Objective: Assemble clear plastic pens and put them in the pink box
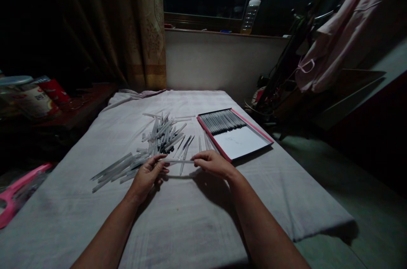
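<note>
My left hand (pixel 149 173) and my right hand (pixel 213 163) together hold one thin clear pen tube (pixel 179 161) level above the cloth, each hand pinching one end. Just beyond the hands lies a loose pile of similar clear tubes and dark-tipped pens (pixel 152 144), spreading toward the left. A flat red-edged box (pixel 252 127) lies to the right of the pile, with a row of pens packed in its far half and white bare lining in its near half.
A pale cloth covers the low table (pixel 178 218). A pink plastic object (pixel 15 192) lies at the left edge. Tins and jars (pixel 32 95) stand on a dark shelf at left. A bottle (pixel 250 15) stands on the window sill; clothing hangs at right.
</note>
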The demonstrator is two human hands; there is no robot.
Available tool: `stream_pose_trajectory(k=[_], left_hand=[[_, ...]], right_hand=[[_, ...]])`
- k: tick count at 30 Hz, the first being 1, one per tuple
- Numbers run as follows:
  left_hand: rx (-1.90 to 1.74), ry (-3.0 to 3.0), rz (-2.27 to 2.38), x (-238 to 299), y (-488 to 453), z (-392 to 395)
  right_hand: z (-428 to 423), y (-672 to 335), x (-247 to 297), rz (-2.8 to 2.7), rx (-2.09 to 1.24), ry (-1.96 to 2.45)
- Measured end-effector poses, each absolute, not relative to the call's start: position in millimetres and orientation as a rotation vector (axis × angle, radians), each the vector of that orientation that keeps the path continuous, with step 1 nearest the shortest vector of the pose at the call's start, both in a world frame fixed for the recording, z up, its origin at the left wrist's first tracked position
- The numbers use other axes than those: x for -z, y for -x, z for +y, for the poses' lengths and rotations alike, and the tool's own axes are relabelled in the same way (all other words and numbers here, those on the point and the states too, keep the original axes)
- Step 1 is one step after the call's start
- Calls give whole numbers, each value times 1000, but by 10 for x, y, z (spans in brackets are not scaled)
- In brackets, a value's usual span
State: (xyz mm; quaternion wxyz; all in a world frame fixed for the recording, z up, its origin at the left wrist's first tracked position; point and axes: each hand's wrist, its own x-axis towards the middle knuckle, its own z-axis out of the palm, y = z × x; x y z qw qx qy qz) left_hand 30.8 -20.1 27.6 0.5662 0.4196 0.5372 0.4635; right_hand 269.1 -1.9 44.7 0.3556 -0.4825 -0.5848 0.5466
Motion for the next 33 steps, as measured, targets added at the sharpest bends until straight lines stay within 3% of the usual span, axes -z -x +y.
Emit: stream_pose_trajectory(k=[3,8,13,33], left_hand=[[-1116,-940,1234,-266,-278,-174],[-1108,-877,1182,-243,-215,-145],[-1089,-879,1213,-207,-211,-151],[-1071,-831,1281,-141,-194,-148]], right_hand=[[135,-3035,-559,-1514,-1250,1316],[717,-3774,-632,-1205,-478,1744],[1234,-4340,-579,-1018,-177,1983],[1755,-4640,-142,-1195,28,2412]])
